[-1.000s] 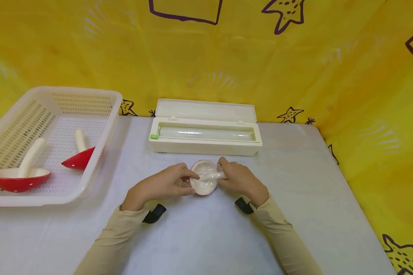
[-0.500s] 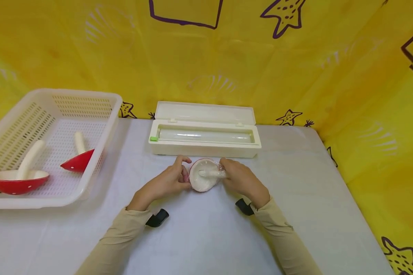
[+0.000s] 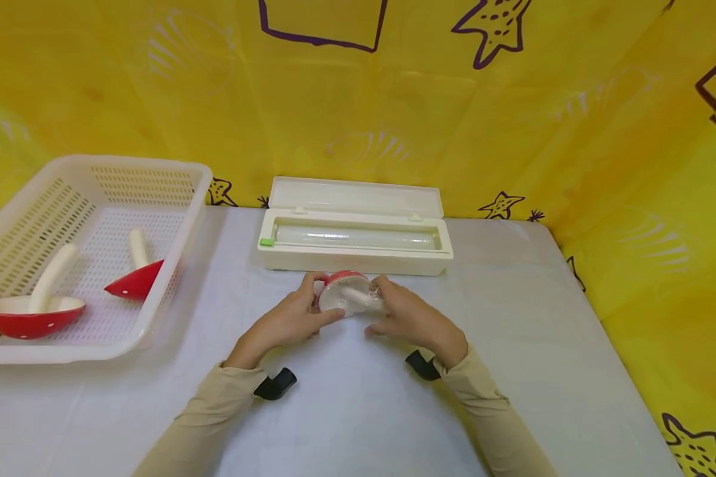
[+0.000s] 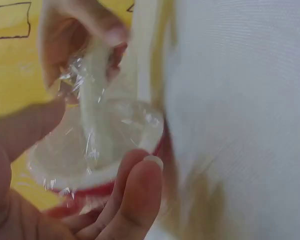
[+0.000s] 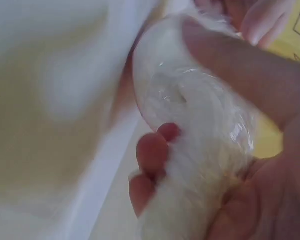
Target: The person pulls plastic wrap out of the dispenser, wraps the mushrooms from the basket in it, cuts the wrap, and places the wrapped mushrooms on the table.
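Observation:
Between my two hands is a toy mushroom [image 3: 349,298], with a red cap, a white underside and a white stem, covered in crinkled clear plastic wrap [image 4: 92,150]. My left hand [image 3: 289,317] holds the cap by its rim, thumb on the near side and fingers around the red outside. The fingers of my right hand [image 3: 416,317] curl round the wrapped stem [image 5: 190,180], while its thumb lies across toward the cap. In the head view the mushroom is tilted, its red top edge showing on the far side; the right hand hides most of the stem.
Just beyond my hands stands a cream dispenser box [image 3: 358,260], lid raised, with a roll of plastic wrap [image 3: 358,236] inside. At left, a white perforated basket [image 3: 149,161] holds two more red mushrooms [image 3: 32,321], stems up. A yellow patterned cloth [image 3: 358,99] hangs behind the table.
The mushroom has tipped, so its red top edge now shows at the far side. My left fingers have shifted from the white underside to around the cap; my right hand stays at the stem.

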`<act>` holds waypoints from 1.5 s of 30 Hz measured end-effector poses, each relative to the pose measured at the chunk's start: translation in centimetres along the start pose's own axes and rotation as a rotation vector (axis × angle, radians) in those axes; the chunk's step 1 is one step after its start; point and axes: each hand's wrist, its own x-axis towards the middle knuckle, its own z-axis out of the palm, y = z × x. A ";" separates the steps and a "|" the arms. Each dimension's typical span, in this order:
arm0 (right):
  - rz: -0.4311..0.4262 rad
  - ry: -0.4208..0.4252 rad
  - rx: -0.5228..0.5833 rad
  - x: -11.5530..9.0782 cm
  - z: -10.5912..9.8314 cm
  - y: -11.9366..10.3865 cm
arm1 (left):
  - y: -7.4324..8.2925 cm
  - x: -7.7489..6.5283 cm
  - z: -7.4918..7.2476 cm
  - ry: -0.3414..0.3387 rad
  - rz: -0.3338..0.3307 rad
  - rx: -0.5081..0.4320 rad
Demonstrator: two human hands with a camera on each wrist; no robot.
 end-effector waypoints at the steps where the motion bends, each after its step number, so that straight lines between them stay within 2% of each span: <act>1: -0.021 -0.006 0.014 0.0 0.0 -0.1 | 0.1 0.0 0.1 0.041 -0.021 -0.006; 6: -0.110 0.002 0.046 -0.1 0.0 -0.4 | 0.1 0.3 0.5 0.212 -0.036 -0.015; 9: -0.118 0.020 0.050 0.0 -0.1 -0.4 | 0.0 0.5 0.7 0.242 -0.026 -0.002; 12: -0.110 0.023 0.037 0.1 -0.3 -0.1 | -0.2 0.6 0.7 0.221 -0.026 0.011; 17: -0.062 -0.001 0.021 0.2 -0.6 0.4 | -0.6 0.4 0.3 0.108 -0.035 0.002; 19: -0.048 -0.005 0.019 0.2 -0.6 0.6 | -0.6 0.2 0.1 0.106 -0.036 0.040; 22: -0.048 -0.005 0.021 0.2 -0.5 0.8 | -0.2 -0.1 0.2 0.173 -0.003 0.171; 25: -0.058 0.000 0.021 0.2 -0.5 0.8 | 0.4 -0.3 0.5 0.250 0.127 0.326; 27: -0.057 0.000 0.022 0.2 -0.4 0.8 | 0.6 -0.4 0.6 0.230 0.222 0.371; 29: -0.054 0.000 0.020 0.2 -0.4 0.8 | 0.7 -0.5 0.7 0.171 0.272 0.359; 31: -0.050 -0.002 0.019 0.2 -0.3 0.8 | 0.6 -0.6 0.8 0.099 0.257 0.313; 33: -0.046 -0.004 0.020 0.2 -0.3 0.8 | 0.4 -0.5 0.7 0.040 0.203 0.255; 35: -0.026 -0.009 0.029 0.2 -0.3 0.9 | 0.3 -0.5 0.6 -0.001 0.147 0.197; 38: 0.020 -0.030 0.038 0.3 -0.4 1.1 | 0.2 -0.3 0.5 -0.055 0.109 0.139; 40: 0.058 -0.057 0.042 0.2 -0.6 1.2 | 0.1 -0.2 0.4 -0.082 0.103 0.118; 45: 0.120 -0.138 0.080 0.1 -1.1 1.8 | 0.1 -0.2 0.3 -0.120 0.149 0.163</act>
